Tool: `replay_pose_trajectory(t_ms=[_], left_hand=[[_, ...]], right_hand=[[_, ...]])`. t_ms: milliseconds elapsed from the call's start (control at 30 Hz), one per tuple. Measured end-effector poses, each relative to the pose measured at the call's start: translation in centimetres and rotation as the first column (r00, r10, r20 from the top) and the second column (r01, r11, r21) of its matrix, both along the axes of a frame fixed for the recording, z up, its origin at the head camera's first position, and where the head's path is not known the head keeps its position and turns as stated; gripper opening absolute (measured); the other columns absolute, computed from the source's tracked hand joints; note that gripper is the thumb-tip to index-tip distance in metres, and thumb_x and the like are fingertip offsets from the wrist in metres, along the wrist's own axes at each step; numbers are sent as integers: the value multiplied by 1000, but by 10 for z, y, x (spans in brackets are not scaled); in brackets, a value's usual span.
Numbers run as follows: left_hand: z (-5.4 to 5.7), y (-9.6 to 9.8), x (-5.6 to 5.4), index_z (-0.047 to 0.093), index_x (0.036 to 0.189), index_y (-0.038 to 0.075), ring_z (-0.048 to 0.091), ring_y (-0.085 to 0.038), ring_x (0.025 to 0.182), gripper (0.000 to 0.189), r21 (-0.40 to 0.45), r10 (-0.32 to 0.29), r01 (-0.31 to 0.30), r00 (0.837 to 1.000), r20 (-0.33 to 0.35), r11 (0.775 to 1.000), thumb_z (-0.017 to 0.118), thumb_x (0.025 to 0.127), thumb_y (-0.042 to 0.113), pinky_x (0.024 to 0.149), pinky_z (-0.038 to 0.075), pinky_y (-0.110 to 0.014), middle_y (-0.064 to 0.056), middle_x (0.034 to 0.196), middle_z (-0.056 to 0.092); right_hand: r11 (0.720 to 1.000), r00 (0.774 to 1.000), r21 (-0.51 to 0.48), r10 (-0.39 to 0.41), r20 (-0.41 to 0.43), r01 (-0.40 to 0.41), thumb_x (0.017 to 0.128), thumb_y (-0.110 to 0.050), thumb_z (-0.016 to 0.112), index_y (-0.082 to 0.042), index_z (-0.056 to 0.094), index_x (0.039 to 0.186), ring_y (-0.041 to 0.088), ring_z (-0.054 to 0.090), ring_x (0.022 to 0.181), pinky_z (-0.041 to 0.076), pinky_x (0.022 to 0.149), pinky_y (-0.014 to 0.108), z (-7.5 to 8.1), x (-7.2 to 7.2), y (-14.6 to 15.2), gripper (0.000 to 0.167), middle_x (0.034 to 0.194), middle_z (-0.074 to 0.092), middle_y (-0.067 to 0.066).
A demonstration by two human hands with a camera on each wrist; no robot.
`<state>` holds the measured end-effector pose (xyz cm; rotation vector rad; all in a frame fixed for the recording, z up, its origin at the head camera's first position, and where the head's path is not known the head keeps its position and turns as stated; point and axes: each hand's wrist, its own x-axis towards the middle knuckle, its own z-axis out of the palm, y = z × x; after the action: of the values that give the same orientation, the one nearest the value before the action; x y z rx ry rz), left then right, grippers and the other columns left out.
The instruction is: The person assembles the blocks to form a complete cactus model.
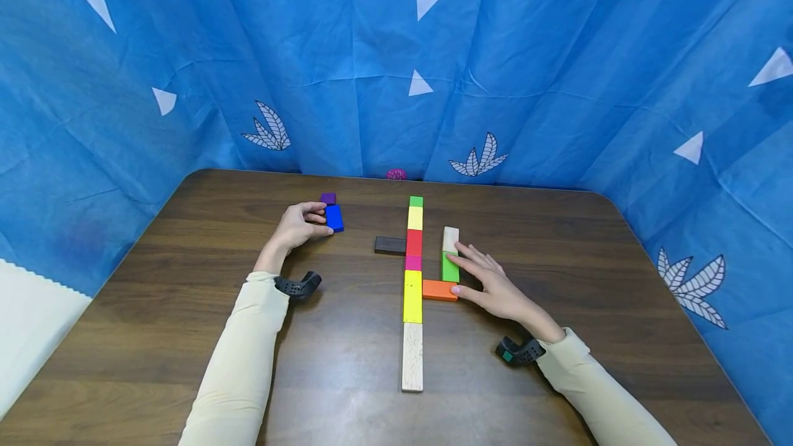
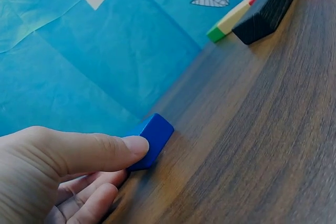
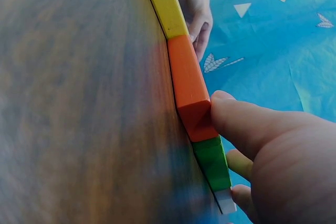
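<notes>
At the left of the head view, my left hand (image 1: pixel 294 227) pinches a blue wooden block (image 1: pixel 334 219) between thumb and fingers. A small purple block (image 1: pixel 328 197) lies just behind it. In the left wrist view the thumb presses on the near side of the blue block (image 2: pixel 159 136). My right hand (image 1: pixel 495 289) is spread with fairly straight fingers. Its thumb rests at the end of an orange block (image 1: pixel 438 290), and the forefinger reaches the green block (image 1: pixel 449 268). Another fingertip is right by the pale wood block (image 1: pixel 451 238) behind that one.
Down the table's middle runs a line of blocks end to end, with a long yellow block (image 1: pixel 412 298) and a pale wood block (image 1: pixel 412 356) nearest me. A black block (image 1: pixel 390 246) juts left from the red block (image 1: pixel 414 243). A blue curtain (image 1: pixel 384 40) hangs behind the table.
</notes>
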<state>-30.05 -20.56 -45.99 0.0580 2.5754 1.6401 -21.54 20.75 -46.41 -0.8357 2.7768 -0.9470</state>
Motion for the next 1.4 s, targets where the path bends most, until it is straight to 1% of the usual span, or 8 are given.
replay_pose_trajectory(t_ms=[167, 333, 433, 633, 867, 1033, 1200, 1400], left_hand=[[0, 0, 1, 49, 140, -3, 60, -33, 112, 67, -10, -2, 2, 1000, -9, 1000, 78, 80, 5, 82, 46, -15, -26, 124, 62], [-1, -3, 1, 50, 140, 0, 60, -31, 113, 66, 24, -7, 7, 1000, 3, 1000, 78, 80, 7, 80, 46, -13, -25, 125, 62], [-1, -5, 1, 50, 140, 0, 60, -29, 110, 65, 57, -9, 8, 1000, 15, 998, 77, 81, 7, 78, 47, -11, -25, 126, 61], [1, -5, -1, 48, 141, -1, 63, -15, 99, 66, 94, -28, 25, 999, 32, 995, 77, 83, 10, 77, 49, -11, -27, 127, 60], [10, 18, -8, 47, 142, 0, 60, -29, 110, 66, 132, -64, 60, 998, 26, 989, 76, 83, 6, 77, 49, -12, -25, 131, 57], [13, 40, -12, 50, 140, 0, 60, -32, 111, 64, 117, -94, 93, 996, -1, 989, 77, 81, 4, 75, 48, -13, -24, 126, 60], [11, 57, -13, 54, 137, 2, 61, -29, 106, 61, 82, -109, 109, 994, -7, 991, 78, 81, 5, 68, 44, -20, -21, 115, 65], [5, 65, -13, 55, 136, 2, 61, -23, 95, 60, 67, -115, 115, 993, 6, 991, 77, 80, 2, 62, 42, -21, -18, 106, 67]], right_hand=[[1000, 1000, -2, 6, -7, -6, 92, -31, 67, -14, 42, 149, 42, 15, 149, 8, 116, 67, 0, 0, 0, 64, 162, 24, 13], [1000, 1000, -7, 5, -1, -5, 92, -31, 67, -15, 43, 149, 41, 15, 149, 7, 116, 67, -1, 0, 0, 65, 162, 24, 12], [1000, 1000, -5, 7, -5, -7, 92, -32, 67, -15, 42, 149, 41, 15, 149, 7, 116, 67, -1, -1, -1, 65, 162, 24, 12], [1000, 1000, -9, 13, -2, -13, 92, -31, 68, -15, 42, 149, 41, 14, 149, 7, 116, 67, -1, 0, -1, 65, 162, 23, 12], [1000, 1000, -8, 12, -9, -13, 92, -32, 67, -16, 42, 150, 41, 15, 149, 7, 115, 68, -1, -1, -1, 65, 162, 24, 12], [1000, 1000, -6, 7, -15, -7, 92, -33, 67, -16, 42, 149, 41, 15, 149, 7, 116, 68, -2, -2, 0, 65, 162, 24, 11], [1000, 1000, 1, 6, -23, -6, 92, -33, 67, -15, 42, 149, 41, 15, 149, 8, 116, 67, -3, -2, 0, 65, 162, 24, 12], [1000, 1000, 1, 4, -21, -4, 92, -33, 67, -15, 42, 149, 40, 16, 149, 9, 115, 67, -2, -1, -1, 65, 162, 25, 12]])
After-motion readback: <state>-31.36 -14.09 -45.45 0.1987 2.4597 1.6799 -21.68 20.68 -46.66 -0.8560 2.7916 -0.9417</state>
